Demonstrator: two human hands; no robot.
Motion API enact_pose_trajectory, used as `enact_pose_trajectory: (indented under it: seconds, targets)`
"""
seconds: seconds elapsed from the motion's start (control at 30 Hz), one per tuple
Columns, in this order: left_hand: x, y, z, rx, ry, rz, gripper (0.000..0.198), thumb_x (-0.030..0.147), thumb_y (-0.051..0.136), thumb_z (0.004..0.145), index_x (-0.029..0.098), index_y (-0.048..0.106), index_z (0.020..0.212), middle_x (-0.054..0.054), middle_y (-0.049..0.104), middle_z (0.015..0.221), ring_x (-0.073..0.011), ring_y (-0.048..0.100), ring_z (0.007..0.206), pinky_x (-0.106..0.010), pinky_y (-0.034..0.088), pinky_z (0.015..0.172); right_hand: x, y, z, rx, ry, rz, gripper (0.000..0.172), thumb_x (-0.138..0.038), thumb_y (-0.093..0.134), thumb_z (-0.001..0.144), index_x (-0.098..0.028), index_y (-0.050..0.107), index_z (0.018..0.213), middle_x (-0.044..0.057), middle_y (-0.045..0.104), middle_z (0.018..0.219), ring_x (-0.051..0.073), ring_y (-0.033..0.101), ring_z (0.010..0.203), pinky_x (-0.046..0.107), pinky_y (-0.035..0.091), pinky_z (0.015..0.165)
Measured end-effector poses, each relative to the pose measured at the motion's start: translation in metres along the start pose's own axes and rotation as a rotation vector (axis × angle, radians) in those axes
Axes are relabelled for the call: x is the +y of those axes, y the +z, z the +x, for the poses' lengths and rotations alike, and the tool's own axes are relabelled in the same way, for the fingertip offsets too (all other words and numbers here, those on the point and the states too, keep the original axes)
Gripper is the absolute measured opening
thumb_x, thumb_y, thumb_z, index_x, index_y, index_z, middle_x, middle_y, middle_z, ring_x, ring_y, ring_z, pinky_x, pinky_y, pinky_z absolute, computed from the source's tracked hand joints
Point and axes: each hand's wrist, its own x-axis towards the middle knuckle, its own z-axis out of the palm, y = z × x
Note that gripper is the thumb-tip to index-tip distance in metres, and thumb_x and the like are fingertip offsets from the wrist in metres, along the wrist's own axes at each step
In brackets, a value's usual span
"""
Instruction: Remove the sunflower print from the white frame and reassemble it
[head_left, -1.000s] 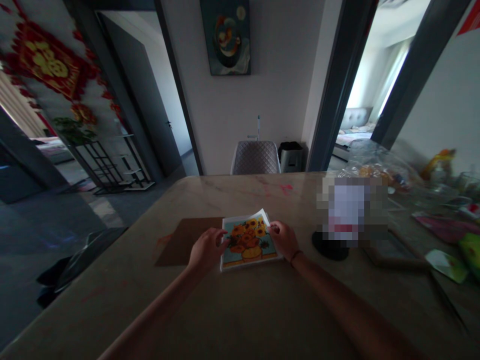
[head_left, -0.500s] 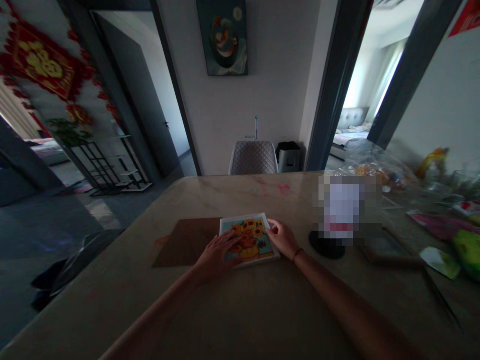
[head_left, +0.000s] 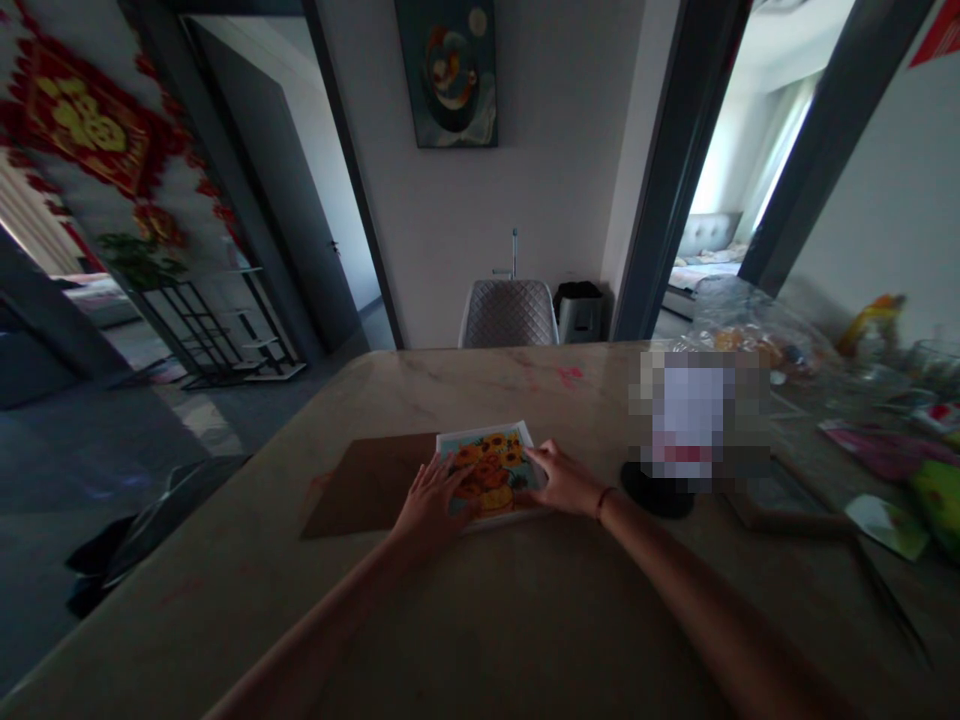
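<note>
A sunflower picture with a white border lies face up on the table in front of me. My left hand rests flat on its left part with fingers spread, covering that side. At its right edge is my right hand, index finger and thumb apart and touching the picture; its other fingers are partly hidden. A brown flat sheet lies to the left, against the picture's left edge and partly behind my left hand.
On the right stand a blurred-out object on a black round base, a brown frame and a thin dark stick. Clear plastic bags are further back. A quilted chair stands beyond the table's far edge.
My right hand has shifted from gripping the picture's right edge to laying finger and thumb over its face. The picture has moved slightly left; my left hand stays on it.
</note>
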Motion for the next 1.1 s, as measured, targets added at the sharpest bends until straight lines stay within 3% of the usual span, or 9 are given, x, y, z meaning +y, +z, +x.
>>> enact_pose_trajectory:
  seconds: [0.17,0.43,0.57,0.7,0.87,1.1]
  targets:
    - [-0.005,0.005,0.001,0.010,-0.030,-0.018,0.056,0.051,0.046,0.078,0.024,0.044,0.126,-0.009,0.029,0.142,-0.0333,0.020,0.131,-0.052,0.019,0.104,-0.007,0.002,-0.001,-0.011,0.013,-0.099,0.082,-0.061,0.061,0.061,-0.018,0.043,0.128,0.014,0.046,0.113,0.025,0.053,0.097,0.037,0.042,0.085]
    - [-0.001,-0.006,0.001,-0.018,-0.029,-0.008,0.056,0.053,0.039,0.081,0.021,0.045,0.125,-0.011,0.032,0.141,-0.0296,0.025,0.130,-0.048,0.018,0.105,-0.007,0.003,-0.002,0.001,0.021,-0.119,0.078,-0.064,0.051,0.068,-0.019,0.039,0.130,0.014,0.047,0.114,0.025,0.052,0.099,0.035,0.040,0.083]
    - [-0.012,-0.023,0.004,0.038,-0.070,0.009,0.049,0.048,0.036,0.083,0.021,0.047,0.123,-0.010,0.036,0.139,-0.0256,0.032,0.127,-0.045,0.021,0.104,-0.005,0.003,0.000,0.115,0.103,-0.042,0.056,-0.050,0.042,0.081,-0.018,0.042,0.127,0.013,0.053,0.110,0.023,0.053,0.097,0.033,0.039,0.083]
    - [-0.035,-0.037,0.008,0.011,-0.259,0.057,0.054,0.049,0.044,0.077,0.016,0.050,0.120,-0.017,0.038,0.136,-0.0325,0.035,0.125,-0.048,0.026,0.100,-0.002,0.004,0.002,0.206,0.156,-0.012,0.036,-0.029,0.035,0.085,-0.017,0.055,0.112,0.011,0.057,0.104,0.020,0.054,0.093,0.030,0.038,0.082]
    - [-0.059,-0.038,0.008,-0.041,-0.312,-0.010,0.055,0.050,0.047,0.073,0.016,0.053,0.117,-0.015,0.050,0.127,-0.0307,0.043,0.119,-0.042,0.033,0.096,0.001,0.007,0.004,0.225,0.154,-0.034,0.034,-0.018,0.036,0.080,-0.018,0.059,0.105,0.009,0.059,0.097,0.018,0.056,0.089,0.026,0.039,0.078]
    - [-0.069,-0.044,0.008,-0.022,-0.278,-0.039,0.053,0.050,0.043,0.075,0.015,0.054,0.114,-0.013,0.053,0.124,-0.0273,0.048,0.114,-0.037,0.034,0.096,0.011,0.008,0.006,0.319,0.232,-0.076,0.034,-0.014,0.038,0.077,-0.017,0.061,0.102,0.011,0.061,0.100,0.020,0.056,0.093,0.028,0.039,0.080]
